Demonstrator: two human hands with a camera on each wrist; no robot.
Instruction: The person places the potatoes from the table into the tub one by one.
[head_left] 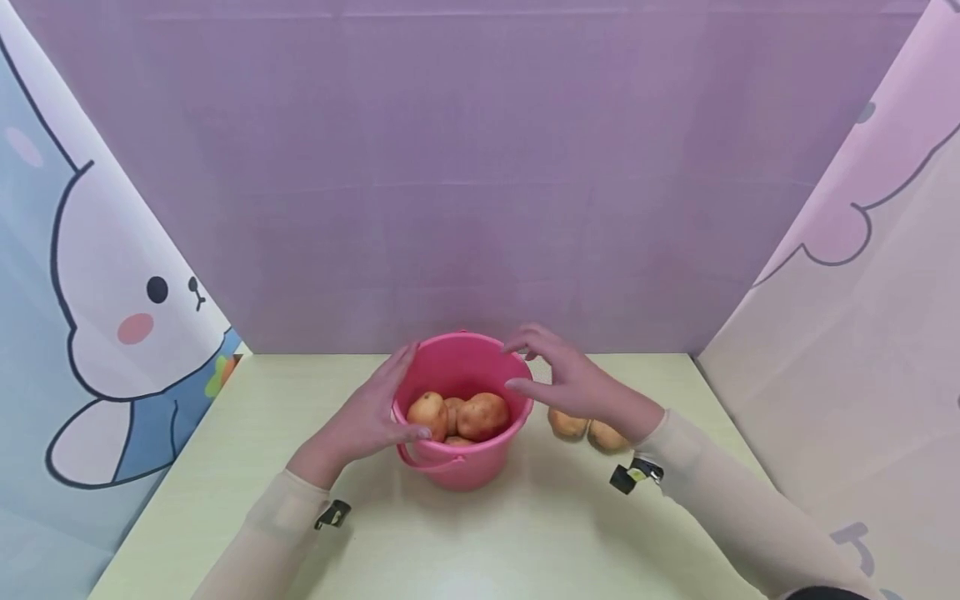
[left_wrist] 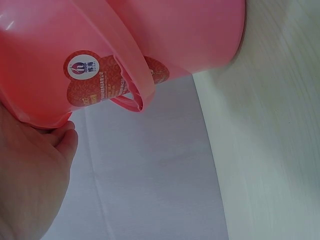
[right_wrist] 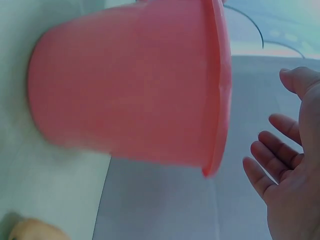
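A pink bucket (head_left: 468,471) stands upright on the table with several potatoes (head_left: 482,417) inside it. My left hand (head_left: 367,417) holds its rim on the left side, thumb at the front edge and fingers along the far left. The left wrist view shows those fingers (left_wrist: 64,141) right at the rim, near the bucket's red label (left_wrist: 95,80) and pink handle (left_wrist: 132,70). My right hand (head_left: 573,375) hovers at the right side of the rim, fingers loosely bent and holding nothing. In the right wrist view a gap separates its fingers (right_wrist: 272,155) from the bucket.
Two potatoes (head_left: 567,423) lie on the table (head_left: 420,550) right of the bucket, partly under my right forearm. A purple cloth wall (head_left: 465,167) rises behind the table. Printed cartoon panels (head_left: 112,317) stand along both sides.
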